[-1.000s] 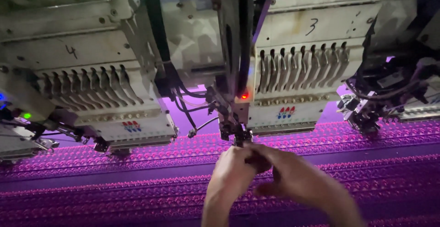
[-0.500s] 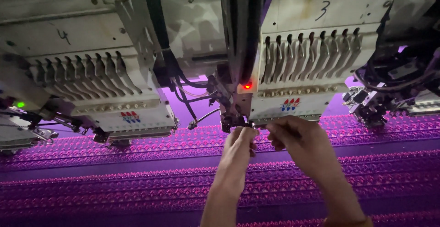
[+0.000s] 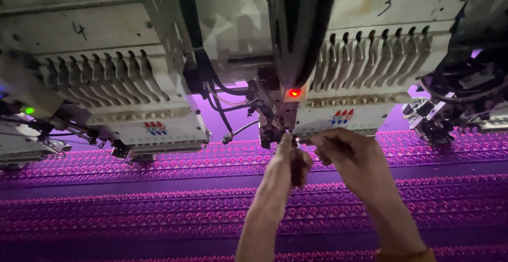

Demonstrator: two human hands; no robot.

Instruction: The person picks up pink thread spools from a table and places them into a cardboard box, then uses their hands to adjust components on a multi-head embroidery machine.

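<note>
Both my hands are raised to the needle area (image 3: pixel 275 133) under a white embroidery machine head (image 3: pixel 349 82) that shows a red light (image 3: pixel 295 92). My left hand (image 3: pixel 292 159) has its fingers pinched together right at the needles. My right hand (image 3: pixel 346 153) is beside it with finger and thumb pinched, as if on a fine thread that I cannot make out. Purple embroidered fabric (image 3: pixel 159 204) stretches flat under the heads.
A second white machine head (image 3: pixel 121 87) stands to the left with a green light (image 3: pixel 28 110) beyond it. A dark attachment with cables (image 3: pixel 455 108) hangs at the right. Black cables (image 3: pixel 222 103) run between the heads.
My hands have risen from over the fabric up to the needle area and separated slightly. The view has tilted a little upward.
</note>
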